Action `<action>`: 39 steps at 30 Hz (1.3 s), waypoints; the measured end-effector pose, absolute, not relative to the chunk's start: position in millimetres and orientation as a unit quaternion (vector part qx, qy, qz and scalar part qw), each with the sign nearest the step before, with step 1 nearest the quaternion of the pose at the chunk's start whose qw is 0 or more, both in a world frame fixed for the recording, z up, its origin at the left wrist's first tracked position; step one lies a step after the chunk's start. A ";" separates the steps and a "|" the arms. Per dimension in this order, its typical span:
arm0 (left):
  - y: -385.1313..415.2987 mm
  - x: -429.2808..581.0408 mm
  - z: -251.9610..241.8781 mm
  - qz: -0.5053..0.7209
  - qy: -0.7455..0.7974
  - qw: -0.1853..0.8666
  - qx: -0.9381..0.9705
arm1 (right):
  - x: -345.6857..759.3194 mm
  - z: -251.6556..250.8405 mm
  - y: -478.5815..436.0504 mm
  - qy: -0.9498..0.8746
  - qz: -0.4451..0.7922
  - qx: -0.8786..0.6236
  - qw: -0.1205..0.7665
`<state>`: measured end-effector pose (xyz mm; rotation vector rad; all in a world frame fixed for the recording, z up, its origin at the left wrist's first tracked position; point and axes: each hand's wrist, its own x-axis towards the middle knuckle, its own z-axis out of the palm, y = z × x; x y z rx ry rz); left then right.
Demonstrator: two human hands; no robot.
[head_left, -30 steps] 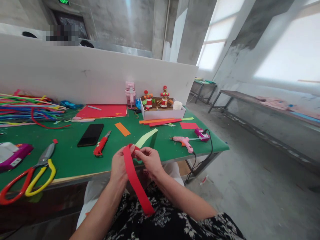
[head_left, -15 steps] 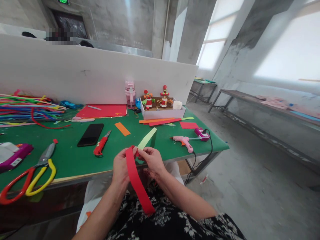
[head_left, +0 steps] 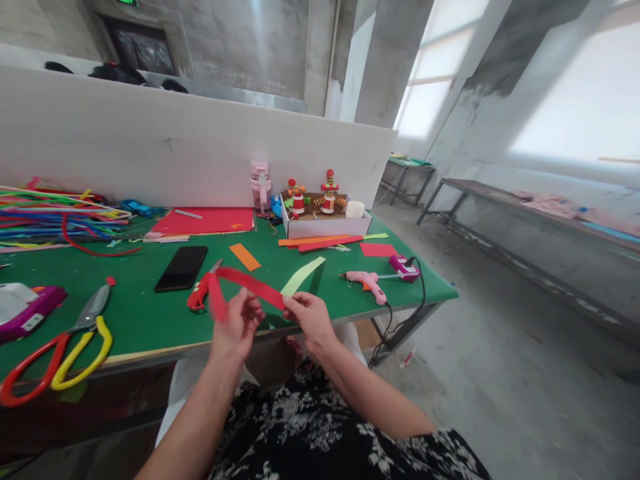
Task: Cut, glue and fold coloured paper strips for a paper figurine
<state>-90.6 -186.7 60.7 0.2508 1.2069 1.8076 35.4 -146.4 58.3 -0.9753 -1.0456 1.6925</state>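
My right hand pinches a red paper strip together with a light green paper strip near their ends. The red strip arches away to the left and folds down, its far end blurred beside my left hand. The green one points up and away over the table. Loosely curled, with fingers apart, my left hand is just under the red strip and does not visibly grip it. Behind the red loop lies a red utility knife, partly covered by it.
On the green table lie a black phone, an orange paper piece, scissors and a pink glue gun. A white box holds small figures. Pipe cleaners pile at left. A white panel stands behind.
The red strip has swung from hanging over my lap to arching up and left over the table. My left hand has come away from the pinch and moved left and down.
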 end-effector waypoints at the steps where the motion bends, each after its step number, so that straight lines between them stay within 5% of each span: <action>1: -187.7 -95.2 60.3 0.734 0.491 0.460 0.096 | 37.8 58.4 -145.6 -0.418 0.685 -0.398 0.444; 10: -214.4 -71.9 56.0 0.631 0.483 0.586 0.159 | 46.7 56.6 -153.7 -0.382 0.724 -0.398 0.414; 24: -213.0 -59.7 53.0 0.638 0.517 0.548 0.159 | 52.3 45.9 -161.6 -0.405 0.732 -0.381 0.394; 39: -211.8 -53.2 53.4 0.655 0.531 0.518 0.144 | 62.6 36.5 -169.4 -0.767 0.317 -0.352 0.433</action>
